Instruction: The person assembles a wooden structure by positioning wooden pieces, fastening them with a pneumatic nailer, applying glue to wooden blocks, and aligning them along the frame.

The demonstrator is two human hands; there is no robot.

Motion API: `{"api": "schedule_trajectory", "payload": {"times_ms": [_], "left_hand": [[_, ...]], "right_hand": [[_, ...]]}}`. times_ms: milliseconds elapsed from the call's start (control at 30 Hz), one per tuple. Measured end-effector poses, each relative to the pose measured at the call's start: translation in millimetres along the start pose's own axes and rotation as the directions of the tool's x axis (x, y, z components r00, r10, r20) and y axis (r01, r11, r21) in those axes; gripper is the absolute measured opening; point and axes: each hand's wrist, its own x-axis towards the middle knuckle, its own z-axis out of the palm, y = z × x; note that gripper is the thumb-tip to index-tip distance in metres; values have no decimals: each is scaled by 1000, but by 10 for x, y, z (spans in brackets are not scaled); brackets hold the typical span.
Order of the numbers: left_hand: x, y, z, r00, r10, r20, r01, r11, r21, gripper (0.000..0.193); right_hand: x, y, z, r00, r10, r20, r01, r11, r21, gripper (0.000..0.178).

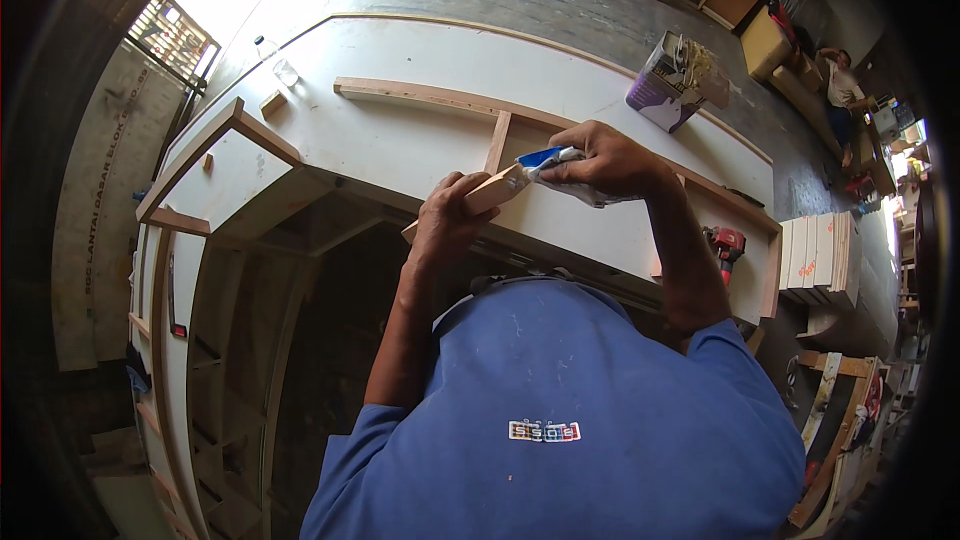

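My left hand [452,218] grips a short wooden batten [490,196], which is tilted with one end raised toward the right. In my right hand [606,162] is a crumpled blue-and-white plastic pouch [541,157], its edge against or just beside the batten's raised end. A pale smear or shine shows on the batten there, too small to make out. Both hands are over a white panel [420,155] framed with wooden strips; a long strip [440,97] runs beyond my hands, and a cross strip [497,143] meets it.
A red-and-black power tool [727,244] lies on the panel at the right. Beyond the long strip stands a purple-and-white box [667,85]. A clear bottle [286,73] and small wood block [273,105] are at the far left. Stacked boards [815,252] stand right; another person [843,90] sits farther off.
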Motion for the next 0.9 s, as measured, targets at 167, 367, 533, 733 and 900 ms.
{"api": "schedule_trajectory", "payload": {"times_ms": [167, 367, 533, 733, 900], "left_hand": [[10, 37, 41, 999, 43, -11, -42, 998, 54, 44], [18, 19, 65, 999, 35, -3, -35, 999, 24, 44], [42, 15, 75, 1000, 18, -3, -18, 999, 42, 42], [49, 7, 80, 999, 36, -14, -36, 998, 58, 43], [68, -26, 113, 1000, 18, -6, -17, 998, 53, 43]], "right_hand": [[36, 76, -12, 999, -5, -54, 5, 1000, -4, 29], [43, 53, -12, 999, -3, -38, 6, 997, 78, 29], [32, -38, 11, 1000, -24, -20, 26, 990, 138, 29], [17, -80, 36, 999, -29, 31, 24, 987, 160, 30], [15, 23, 52, 998, -60, 18, 55, 977, 207, 31]]}}
